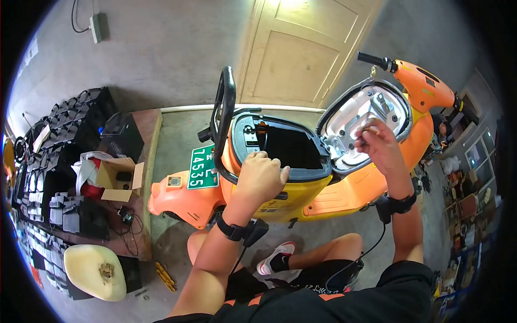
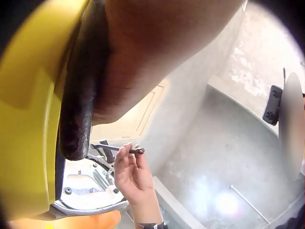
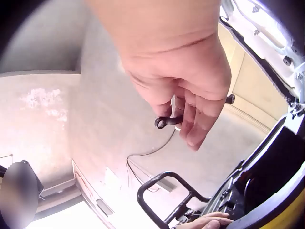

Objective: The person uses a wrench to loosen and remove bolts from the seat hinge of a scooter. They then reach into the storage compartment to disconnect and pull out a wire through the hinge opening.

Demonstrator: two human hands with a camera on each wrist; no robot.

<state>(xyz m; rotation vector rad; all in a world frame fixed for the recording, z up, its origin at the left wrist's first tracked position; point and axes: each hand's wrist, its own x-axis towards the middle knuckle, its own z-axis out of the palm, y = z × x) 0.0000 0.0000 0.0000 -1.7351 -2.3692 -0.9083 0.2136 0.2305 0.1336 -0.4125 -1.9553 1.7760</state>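
My right hand [image 1: 377, 142] is raised in front of the upturned seat lid [image 1: 398, 102]. It grips a slim dark metal tool [image 3: 167, 122] resembling a wrench; its ring-shaped end sticks out beside the thumb. The shank [image 2: 112, 147] shows on the other side of the fingers in the left wrist view. My left hand [image 1: 261, 175] rests on the near rim of the scooter's open under-seat compartment [image 1: 309, 176], its fingers reaching over the edge. In the right wrist view the left hand [image 3: 207, 222] lies low beside the dark opening.
The orange and yellow scooter [image 1: 344, 196] stands sideways before me, with a black grab rail [image 1: 226, 102] at its rear. To the left are stacked black batteries [image 1: 81, 118], an open carton [image 1: 121, 177] and a cream seat shell [image 1: 89, 274]. Yellow-handled pliers [image 1: 165, 276] lie on the floor.
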